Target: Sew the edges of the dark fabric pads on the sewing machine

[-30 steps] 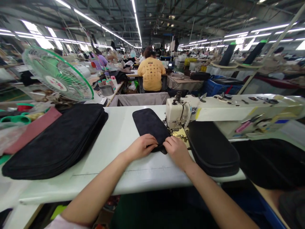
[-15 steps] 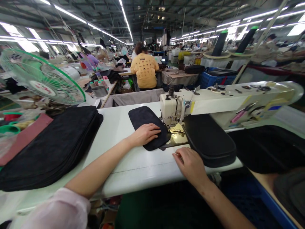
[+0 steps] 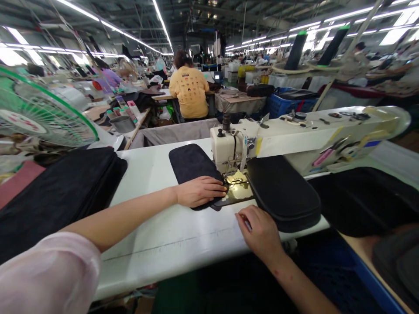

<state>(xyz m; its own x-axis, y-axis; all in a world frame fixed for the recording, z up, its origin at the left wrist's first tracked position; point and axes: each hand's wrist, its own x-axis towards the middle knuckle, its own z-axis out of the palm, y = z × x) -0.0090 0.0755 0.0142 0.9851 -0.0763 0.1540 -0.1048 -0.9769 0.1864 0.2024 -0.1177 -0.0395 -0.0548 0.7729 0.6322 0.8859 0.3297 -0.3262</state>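
Black cloth (image 3: 190, 161) beside sewing machine (image 3: 225, 148), near bench's (image 3: 147, 174) back edge, only pressed by flat left grip (image 3: 201, 191). Right grip (image 3: 260, 226) half-curled, empty, near front edge. Easily skewed by one-handed pressure imo.

Pretty clearly a big sewing factory I'm in. There's an industrial sewing machine (image 3: 294, 139) just beyond my left hand (image 3: 201, 192) and right hand (image 3: 260, 229), and big thread cones (image 3: 296, 50) standing way out past the right one. A thick stack of black pieces (image 3: 59, 187) sits off to the left of my left hand. Straight ahead, well beyond both hands, someone in a yellow shirt (image 3: 189, 93) is at another table, with more people (image 3: 109, 80) further back. High above: long strip lights (image 3: 162, 22) under a metal-framed roof (image 3: 268, 22).
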